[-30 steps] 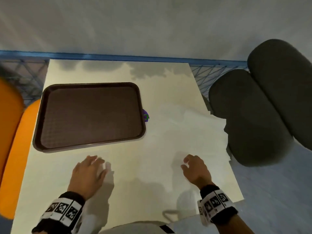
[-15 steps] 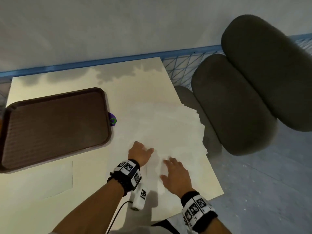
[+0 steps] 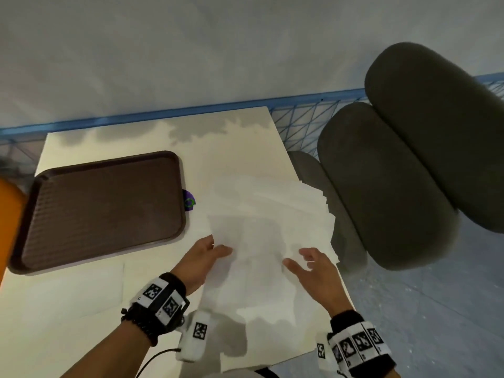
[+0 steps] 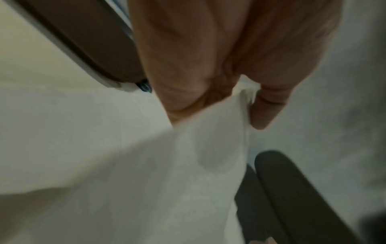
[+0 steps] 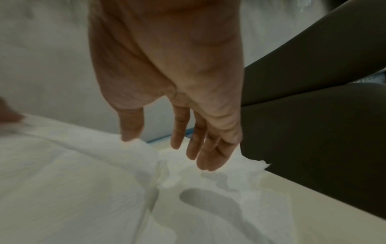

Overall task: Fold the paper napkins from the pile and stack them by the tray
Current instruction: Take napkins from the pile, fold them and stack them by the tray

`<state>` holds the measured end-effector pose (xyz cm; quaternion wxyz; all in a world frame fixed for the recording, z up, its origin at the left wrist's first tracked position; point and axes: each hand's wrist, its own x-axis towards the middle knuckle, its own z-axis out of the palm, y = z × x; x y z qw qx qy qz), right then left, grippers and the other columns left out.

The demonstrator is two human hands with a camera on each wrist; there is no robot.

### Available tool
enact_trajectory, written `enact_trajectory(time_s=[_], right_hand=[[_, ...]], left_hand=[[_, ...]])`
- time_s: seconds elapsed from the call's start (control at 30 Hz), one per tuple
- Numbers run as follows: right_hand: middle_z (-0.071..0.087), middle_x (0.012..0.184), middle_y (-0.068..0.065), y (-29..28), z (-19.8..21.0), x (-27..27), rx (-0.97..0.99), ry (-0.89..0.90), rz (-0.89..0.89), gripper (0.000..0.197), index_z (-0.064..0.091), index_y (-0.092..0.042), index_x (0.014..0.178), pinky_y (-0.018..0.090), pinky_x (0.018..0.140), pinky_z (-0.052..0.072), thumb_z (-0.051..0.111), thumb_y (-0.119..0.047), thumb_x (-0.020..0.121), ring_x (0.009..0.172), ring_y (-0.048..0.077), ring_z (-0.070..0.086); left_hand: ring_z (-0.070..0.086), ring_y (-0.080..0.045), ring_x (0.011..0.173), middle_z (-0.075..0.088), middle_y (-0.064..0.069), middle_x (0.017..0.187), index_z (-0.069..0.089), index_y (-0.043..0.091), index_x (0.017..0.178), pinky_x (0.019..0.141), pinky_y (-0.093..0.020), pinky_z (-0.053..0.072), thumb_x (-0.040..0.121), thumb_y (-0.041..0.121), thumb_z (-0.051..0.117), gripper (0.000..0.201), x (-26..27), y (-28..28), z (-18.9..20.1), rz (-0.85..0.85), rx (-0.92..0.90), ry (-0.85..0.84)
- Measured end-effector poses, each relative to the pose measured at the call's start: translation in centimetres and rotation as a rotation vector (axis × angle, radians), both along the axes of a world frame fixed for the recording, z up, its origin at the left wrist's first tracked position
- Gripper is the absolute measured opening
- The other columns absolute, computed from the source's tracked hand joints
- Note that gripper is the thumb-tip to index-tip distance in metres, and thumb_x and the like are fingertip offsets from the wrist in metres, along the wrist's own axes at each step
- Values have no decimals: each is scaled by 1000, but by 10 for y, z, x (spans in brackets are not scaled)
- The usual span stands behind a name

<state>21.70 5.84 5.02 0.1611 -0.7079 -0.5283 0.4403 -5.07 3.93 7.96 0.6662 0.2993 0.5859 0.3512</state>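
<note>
A loose pile of white paper napkins [image 3: 289,200] lies on the right half of the cream table [image 3: 240,137]. My left hand [image 3: 211,251] pinches the near left corner of the top napkin [image 3: 251,241] between thumb and fingers and holds it lifted off the pile. The left wrist view shows that pinch [image 4: 240,94], with the napkin [image 4: 188,165] hanging below. My right hand [image 3: 301,261] hovers open at the napkin's right edge, its fingers [image 5: 188,140] spread above the paper [image 5: 73,181]. The brown tray [image 3: 103,208] sits to the left. One flat white napkin [image 3: 73,290] lies in front of it.
A dark grey padded chair [image 3: 395,186] stands close against the table's right edge. An orange seat [image 3: 8,214] shows at the far left. A small purple object [image 3: 188,200] sits beside the tray's right rim. A blue rail [image 3: 163,115] runs behind the table.
Both hands left the table's front and went to the pile on the right. My left hand took hold of the top napkin and raised it; the right hand lifted off the paper.
</note>
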Motion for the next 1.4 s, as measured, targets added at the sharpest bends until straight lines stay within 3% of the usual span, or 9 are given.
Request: enact_trajectory(time_s=[0.17, 0.23, 0.37, 0.5, 0.77, 0.97, 1.07, 1.2, 1.4], right_hand=[[73, 109, -4, -15, 37, -45, -386, 578, 120, 56, 68, -22, 109, 32, 87, 52, 83, -57, 68, 98, 15, 70], [72, 98, 0, -28, 38, -66, -504, 759, 151, 45, 72, -15, 94, 36, 83, 54, 89, -46, 67, 88, 18, 69], [69, 122, 21, -40, 48, -103, -490, 935, 73, 30, 73, -1, 114, 42, 94, 56, 73, -16, 87, 114, 35, 67], [67, 124, 25, -37, 59, -121, -377, 924, 139, 31, 71, 0, 117, 47, 98, 54, 74, -13, 89, 115, 41, 65], [68, 123, 22, -46, 74, -145, -245, 982, 116, 32, 71, -5, 119, 43, 94, 56, 72, -8, 87, 115, 39, 65], [74, 113, 16, -47, 72, -148, -149, 932, 186, 71, 79, -12, 105, 30, 79, 59, 97, -47, 46, 103, 28, 72], [77, 104, 8, -47, 72, -147, -109, 935, 204, 20, 82, -17, 94, 25, 78, 57, 86, -19, 75, 98, 19, 73], [72, 118, 4, -46, 66, -136, 8, 799, 377, 47, 74, -17, 66, 27, 88, 48, 44, 16, 79, 111, 20, 66], [63, 120, -18, -33, 65, -125, 366, 200, 513, 57, 67, -39, 90, 23, 87, 39, 52, 15, 85, 123, 8, 56]], left_hand=[[61, -38, 96, 62, -30, 110, 57, -12, 120, 77, -38, 54, 55, 23, 78, 77, -59, -40, 21, 159, -31, -220], [63, -38, 97, 65, -31, 113, 65, -6, 116, 78, -38, 55, 57, 23, 75, 67, -78, -54, 31, 161, -9, -245], [65, -30, 92, 67, -20, 107, 69, 0, 109, 81, -36, 54, 65, 33, 83, 57, -114, -78, 42, 148, 39, -157], [68, -34, 111, 69, -11, 124, 60, 13, 129, 92, -43, 56, 91, 21, 69, 40, -138, -98, 56, 88, 91, -81], [70, -34, 105, 74, -13, 114, 66, 7, 121, 83, -36, 61, 87, 5, 65, 34, -165, -102, 72, 90, 179, 9], [72, -29, 103, 75, -12, 111, 78, 15, 106, 82, -31, 60, 87, 3, 63, 27, -182, -98, 73, -32, 268, 60], [71, -32, 102, 73, -19, 111, 79, 10, 103, 85, -37, 59, 81, 7, 68, 25, -189, -95, 73, -58, 283, -41], [65, -37, 105, 71, -26, 108, 79, 0, 91, 92, -43, 50, 84, 31, 48, 44, -191, -90, 76, 0, 292, -95], [68, -17, 76, 75, 6, 89, 75, 35, 93, 74, -38, 55, 78, 46, 77, 18, -175, -86, 89, -272, 591, 705]])
